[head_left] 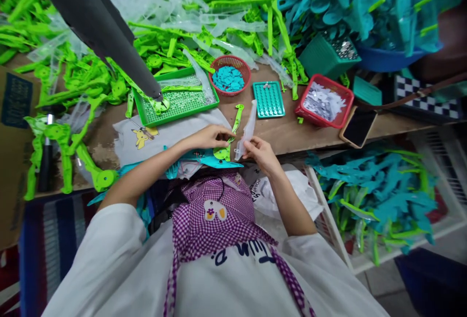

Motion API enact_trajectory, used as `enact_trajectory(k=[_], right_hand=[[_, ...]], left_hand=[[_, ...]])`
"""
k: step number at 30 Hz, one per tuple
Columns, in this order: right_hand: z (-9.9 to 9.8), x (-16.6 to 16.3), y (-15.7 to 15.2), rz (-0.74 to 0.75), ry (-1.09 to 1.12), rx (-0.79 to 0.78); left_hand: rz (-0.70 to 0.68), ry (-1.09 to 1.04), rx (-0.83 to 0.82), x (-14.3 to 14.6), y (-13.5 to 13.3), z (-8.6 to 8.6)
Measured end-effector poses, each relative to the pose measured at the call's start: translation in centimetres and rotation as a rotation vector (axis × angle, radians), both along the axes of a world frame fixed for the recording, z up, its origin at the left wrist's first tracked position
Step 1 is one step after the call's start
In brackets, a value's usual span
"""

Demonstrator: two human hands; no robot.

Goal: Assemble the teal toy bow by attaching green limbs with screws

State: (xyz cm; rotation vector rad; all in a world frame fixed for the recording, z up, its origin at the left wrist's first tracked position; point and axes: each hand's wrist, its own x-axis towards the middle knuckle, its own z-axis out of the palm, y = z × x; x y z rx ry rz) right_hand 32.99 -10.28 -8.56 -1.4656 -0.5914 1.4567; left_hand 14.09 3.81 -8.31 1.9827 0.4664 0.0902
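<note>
My left hand (213, 138) is closed, its fingertips meeting at a bright green plastic arm-shaped part (237, 115). The lower end of that part rests over a teal plastic piece (204, 158) at the table's front edge. In my right hand (263, 155) a translucent whitish plastic part (249, 127) is pinched near its lower end, its narrow tip pointing away from me. The two parts are side by side, a small gap between them. Exactly how the left fingertips grip is partly hidden.
A grey tool arm (120, 39) slants over a green perforated tray (175, 117). Behind are a red basket of teal pieces (228, 79), a teal tray (268, 99), a red bin (324, 101) and a phone (359, 126). Heaped green parts (160, 39) cover the back.
</note>
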Motion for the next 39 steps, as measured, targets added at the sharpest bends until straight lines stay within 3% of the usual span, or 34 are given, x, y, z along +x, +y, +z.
enact_trajectory(k=[7, 16, 24, 27, 31, 34, 39], right_hand=[[-0.2, -0.7, 1.4, 0.092, 0.000, -0.035], [-0.6, -0.9, 1.7, 0.071, -0.086, -0.057], [-0.4, 0.6, 1.2, 0.300, -0.449, -0.033], [-0.6, 1.3, 1.5, 0.167, -0.565, 0.053], [-1.1, 1.9, 3.6, -0.063, -0.878, 0.216], [-1.2, 1.7, 5.1, -0.014, -0.896, 0.283], [-1.5, 0.9, 5.2, 0.025, -0.724, 0.222]], left_hand=[[-0.023, -0.057, -0.070, -0.1, 0.3, -0.6], [0.053, -0.070, -0.166, -0.1, -0.1, -1.4], [0.033, -0.043, -0.133, 0.0, -0.1, -1.8], [0.024, -0.035, -0.129, 0.1, -0.1, -1.8], [0.000, -0.050, -0.120, 0.1, 0.1, -1.8], [-0.011, -0.073, -0.118, 0.1, 0.2, -1.7], [-0.032, -0.073, -0.117, 0.2, 0.2, -1.3]])
